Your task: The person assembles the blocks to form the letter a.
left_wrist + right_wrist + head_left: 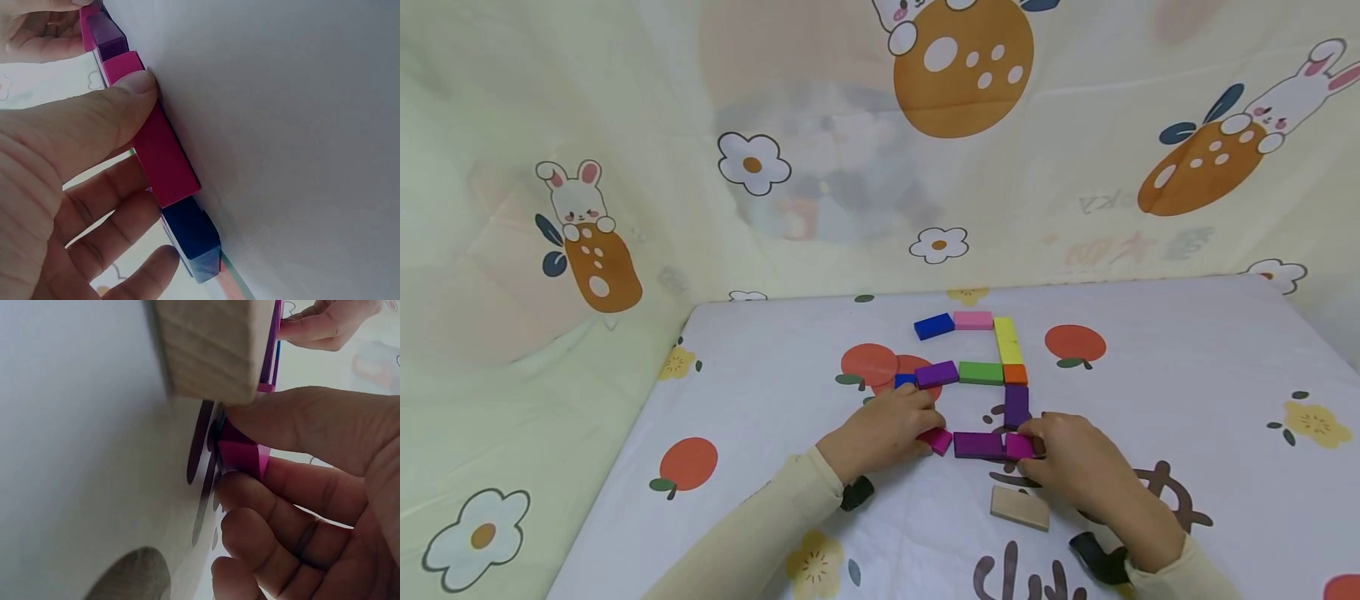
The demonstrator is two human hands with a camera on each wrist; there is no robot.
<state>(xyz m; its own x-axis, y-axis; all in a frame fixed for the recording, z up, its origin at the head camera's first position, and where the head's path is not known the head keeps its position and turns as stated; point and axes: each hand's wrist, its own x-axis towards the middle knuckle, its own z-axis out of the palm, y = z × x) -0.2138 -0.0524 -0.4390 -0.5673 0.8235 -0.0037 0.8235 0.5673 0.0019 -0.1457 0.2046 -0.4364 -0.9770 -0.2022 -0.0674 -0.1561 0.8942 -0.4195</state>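
Left magenta block (938, 441) and right magenta block (1018, 447), each pinched
Fingers of the left hand (886, 423) grip the former, those of the right hand (1081, 458) the latter; a purple block (978, 446) lies between the hands, a wooden block (1019, 508) near the right fingers

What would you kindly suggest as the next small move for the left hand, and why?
Probably the left hand should gently turn its magenta block into line, since in the head view it sits at an angle to the neighbouring purple block.
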